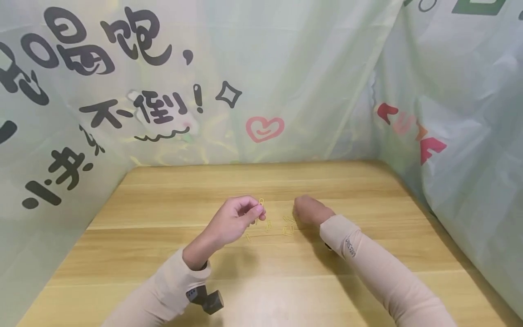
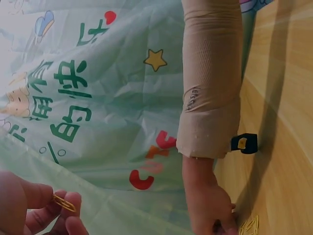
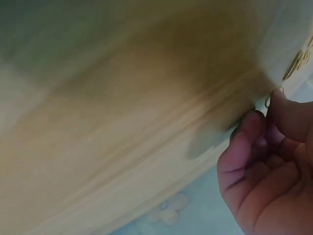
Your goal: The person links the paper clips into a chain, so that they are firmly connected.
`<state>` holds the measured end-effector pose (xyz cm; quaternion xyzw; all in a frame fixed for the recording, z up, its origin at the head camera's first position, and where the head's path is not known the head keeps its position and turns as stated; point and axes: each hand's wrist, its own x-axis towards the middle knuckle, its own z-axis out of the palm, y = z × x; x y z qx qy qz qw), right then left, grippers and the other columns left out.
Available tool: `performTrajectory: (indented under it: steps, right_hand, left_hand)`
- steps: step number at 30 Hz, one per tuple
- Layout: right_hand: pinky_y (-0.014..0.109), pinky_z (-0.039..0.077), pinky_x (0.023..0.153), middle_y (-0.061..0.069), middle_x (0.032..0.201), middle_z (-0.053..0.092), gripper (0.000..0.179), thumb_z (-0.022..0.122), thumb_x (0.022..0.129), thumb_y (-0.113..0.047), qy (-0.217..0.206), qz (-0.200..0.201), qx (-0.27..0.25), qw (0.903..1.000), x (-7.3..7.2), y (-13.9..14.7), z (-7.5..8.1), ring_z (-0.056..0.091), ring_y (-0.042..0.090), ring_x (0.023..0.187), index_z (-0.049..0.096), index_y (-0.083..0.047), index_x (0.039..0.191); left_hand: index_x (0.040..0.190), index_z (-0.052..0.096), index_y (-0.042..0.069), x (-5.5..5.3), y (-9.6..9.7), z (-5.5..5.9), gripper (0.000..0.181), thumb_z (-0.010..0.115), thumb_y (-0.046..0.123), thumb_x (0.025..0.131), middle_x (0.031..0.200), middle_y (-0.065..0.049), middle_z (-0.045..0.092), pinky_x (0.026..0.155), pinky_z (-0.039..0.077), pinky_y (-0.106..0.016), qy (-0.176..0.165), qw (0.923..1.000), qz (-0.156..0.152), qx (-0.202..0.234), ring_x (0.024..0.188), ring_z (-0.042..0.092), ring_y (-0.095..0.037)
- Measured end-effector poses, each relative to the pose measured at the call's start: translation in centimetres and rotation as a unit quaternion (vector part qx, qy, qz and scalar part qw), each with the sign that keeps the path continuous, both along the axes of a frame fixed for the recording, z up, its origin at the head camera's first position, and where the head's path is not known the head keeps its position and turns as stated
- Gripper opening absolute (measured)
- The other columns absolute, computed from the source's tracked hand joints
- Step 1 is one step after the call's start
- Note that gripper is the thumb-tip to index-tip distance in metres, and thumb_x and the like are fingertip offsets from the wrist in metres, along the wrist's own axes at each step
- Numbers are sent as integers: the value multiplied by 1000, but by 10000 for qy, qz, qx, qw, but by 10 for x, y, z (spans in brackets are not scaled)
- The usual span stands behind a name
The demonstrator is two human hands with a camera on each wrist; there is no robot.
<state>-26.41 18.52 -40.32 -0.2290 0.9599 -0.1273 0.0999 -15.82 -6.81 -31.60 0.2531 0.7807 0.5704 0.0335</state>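
Thumb and fingertips of my left hand (image 1: 234,221) pinch a yellow paper clip (image 2: 64,203), raised above the table. One end of it sticks up past the fingertips in the head view. To the right, my right hand (image 1: 312,210) is low at the tabletop, beside a loose group of yellow paper clips (image 1: 288,230). The right wrist view shows its thumb and forefinger pinching a thin paper clip (image 3: 268,101), mostly covered by the fingers. More clips (image 1: 268,225) lie between the hands, and a single clip (image 1: 248,237) lies just under the left hand.
The wooden table (image 1: 163,190) reaches back to a pale green printed curtain (image 1: 302,91), which also hangs along both sides. A black wrist device (image 1: 206,299) sits on the left sleeve.
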Motion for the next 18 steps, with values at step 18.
performTrajectory:
  steps: [18]
  right_hand:
    - [34,56,71,14,86,62,25,58,92,9,-463,470,-4113,9091,37,-16,69,65,36,79,54,7,116]
  left_hand:
    - [82,62,4,-4,-4,-7,17,54,4,97,65,0,49,53,38,-25,415,9986,-194,276,56,44,-13]
